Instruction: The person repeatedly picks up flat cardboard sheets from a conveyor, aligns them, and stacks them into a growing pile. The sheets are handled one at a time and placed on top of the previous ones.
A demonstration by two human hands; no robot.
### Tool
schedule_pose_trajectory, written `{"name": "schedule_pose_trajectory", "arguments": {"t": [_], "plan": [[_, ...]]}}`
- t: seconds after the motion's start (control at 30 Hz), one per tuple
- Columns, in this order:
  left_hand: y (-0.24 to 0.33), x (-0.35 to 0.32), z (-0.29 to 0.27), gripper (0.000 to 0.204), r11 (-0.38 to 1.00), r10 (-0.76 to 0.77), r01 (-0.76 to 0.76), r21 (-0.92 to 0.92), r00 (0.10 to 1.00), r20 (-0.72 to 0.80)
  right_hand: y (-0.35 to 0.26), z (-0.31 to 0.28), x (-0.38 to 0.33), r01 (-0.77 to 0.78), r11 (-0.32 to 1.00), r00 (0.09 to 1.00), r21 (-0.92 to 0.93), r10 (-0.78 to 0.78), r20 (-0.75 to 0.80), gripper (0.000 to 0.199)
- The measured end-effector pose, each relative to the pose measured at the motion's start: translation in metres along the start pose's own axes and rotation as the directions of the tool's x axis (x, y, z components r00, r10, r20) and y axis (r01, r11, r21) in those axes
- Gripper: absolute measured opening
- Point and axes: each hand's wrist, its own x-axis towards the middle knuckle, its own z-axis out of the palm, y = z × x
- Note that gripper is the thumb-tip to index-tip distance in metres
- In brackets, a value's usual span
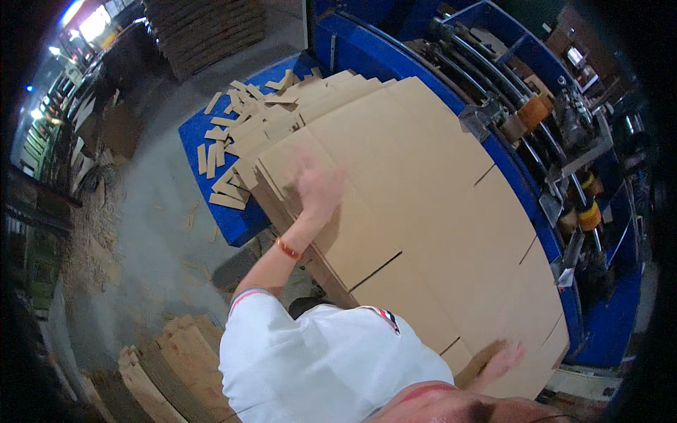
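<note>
A cardboard sheet is lying mid-view atop a stack. The left hand is blurring over its 10 o'clock side, grip looking open; the right hand is blurring at 5 o'clock, its grip too unclear to tell. Cardboard strips are littering the blue bench towards 10 o'clock.

The fisheye head camera is looking steeply down now, catching the shirt up close and the cardboard just beyond!
</note>
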Motion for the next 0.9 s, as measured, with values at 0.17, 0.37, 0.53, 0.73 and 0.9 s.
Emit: {"name": "schedule_pose_trajectory", "arguments": {"t": [0.17,0.37,0.53,0.73,0.9], "plan": [[-0.032,-0.034,-0.019,0.088,0.963,-0.268,0.267,-0.018,0.963,-0.04,0.108,-0.055,-0.085,-0.072,0.689,0.92,-0.721,0.325,0.219,0.042],[0.007,-0.021,-0.023,0.071,0.987,-0.157,0.156,-0.03,0.987,-0.035,0.109,-0.103,-0.129,-0.47,0.61,0.729,-0.638,0.676,0.11,0.05],[-0.074,0.006,-0.073,0.046,-0.077,-0.624,0.366,-0.927,0.708,0.331,0.163,-0.05,-0.145,-0.45,0.646,0.88,-0.616,0.439,-0.182,0.052],[-0.108,0.015,-0.098,0.052,-0.464,-0.491,0.425,-0.777,0.607,0.625,0.16,-0.045,-0.166,-0.698,0.658,0.711,-0.285,0.584,-0.392,0.053],[-0.083,0.024,-0.101,0.043,-0.315,-0.422,0.451,-0.835,0.721,0.549,0.176,-0.043,-0.169,-0.56,0.54,0.25,0.628,0.833,-0.494,0.048]]}}
